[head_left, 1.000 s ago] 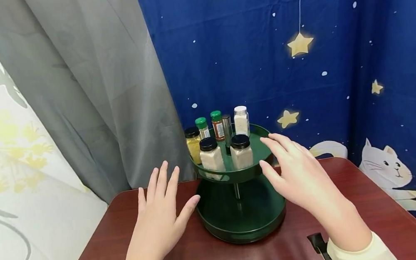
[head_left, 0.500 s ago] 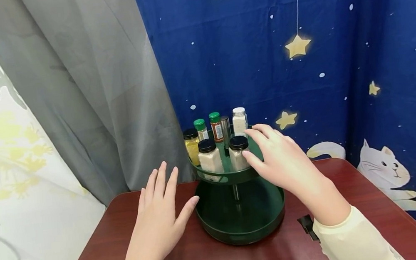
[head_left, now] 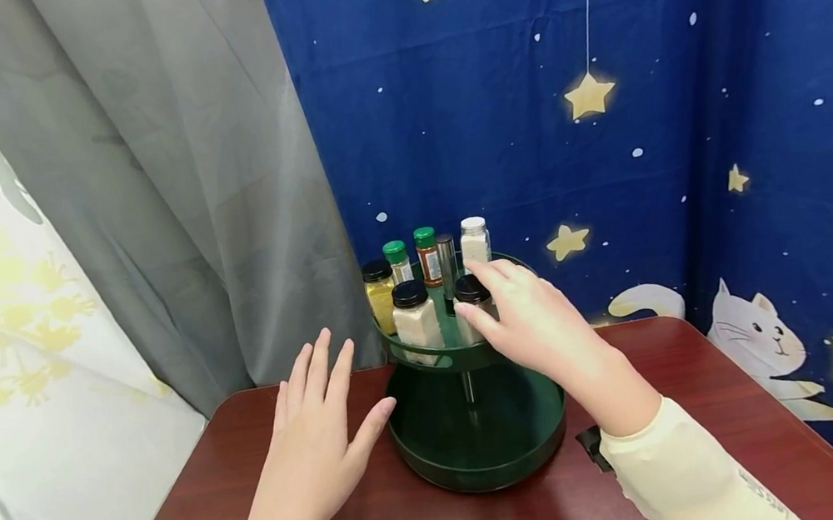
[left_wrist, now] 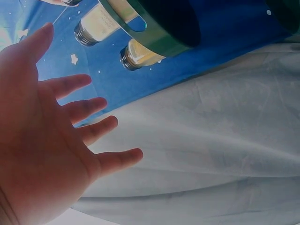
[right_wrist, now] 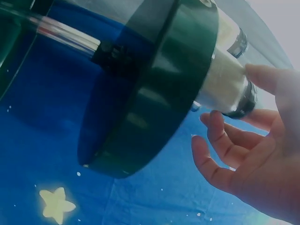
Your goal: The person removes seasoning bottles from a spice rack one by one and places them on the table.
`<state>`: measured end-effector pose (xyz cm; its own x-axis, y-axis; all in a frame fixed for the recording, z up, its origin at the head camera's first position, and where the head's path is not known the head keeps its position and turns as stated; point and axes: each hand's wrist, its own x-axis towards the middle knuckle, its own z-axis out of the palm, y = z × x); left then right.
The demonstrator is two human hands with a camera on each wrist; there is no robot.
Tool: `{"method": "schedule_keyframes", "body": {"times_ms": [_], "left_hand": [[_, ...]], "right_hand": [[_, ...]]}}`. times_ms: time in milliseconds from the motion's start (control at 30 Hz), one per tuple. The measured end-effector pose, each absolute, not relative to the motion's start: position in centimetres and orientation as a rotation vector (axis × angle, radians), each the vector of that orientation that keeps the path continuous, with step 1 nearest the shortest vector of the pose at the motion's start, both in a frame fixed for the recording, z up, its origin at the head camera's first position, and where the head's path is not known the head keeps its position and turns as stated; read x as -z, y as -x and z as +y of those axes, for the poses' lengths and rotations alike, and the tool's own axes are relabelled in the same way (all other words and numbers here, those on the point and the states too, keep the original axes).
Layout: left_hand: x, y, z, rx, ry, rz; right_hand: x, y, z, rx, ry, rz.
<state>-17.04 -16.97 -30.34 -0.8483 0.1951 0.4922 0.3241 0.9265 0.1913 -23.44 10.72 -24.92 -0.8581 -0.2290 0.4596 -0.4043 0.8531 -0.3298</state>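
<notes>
In the head view my right hand (head_left: pixel 531 316) is around a black-lidded spice jar (head_left: pixel 471 335) of pale powder on the green rack's upper tier. The thumb crosses the jar's front and the fingers reach behind its lid. From the right wrist, the thumb and a finger lie on either side of the black lid (right_wrist: pixel 243 101); the other fingers curl loosely. The jar still stands on the tier. To the left of the rack, my left hand (head_left: pixel 307 450) hovers over the table with fingers spread, holding nothing.
The two-tier green rack (head_left: pixel 483 478) stands on a dark red table (head_left: pixel 205 490). Its upper tier also holds another black-lidded jar (head_left: pixel 417 327), a yellow jar (head_left: pixel 381 303), two green-capped bottles and a white-capped jar (head_left: pixel 474 244). Curtains hang behind.
My right hand has moved left from the upper tier's right edge to the nearer right black-lidded jar, closing around it. The left hand has kept its spread pose. The view has shifted slightly.
</notes>
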Motion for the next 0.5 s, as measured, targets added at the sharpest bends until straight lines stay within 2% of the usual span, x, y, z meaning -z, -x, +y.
{"method": "schedule_keyframes", "body": {"times_ms": [500], "left_hand": [[30.56,17.06,-16.93,0.399,0.369,-2.64]], "right_hand": [[25.4,23.78,10.39,-0.691,-0.489,-2.597]]}}
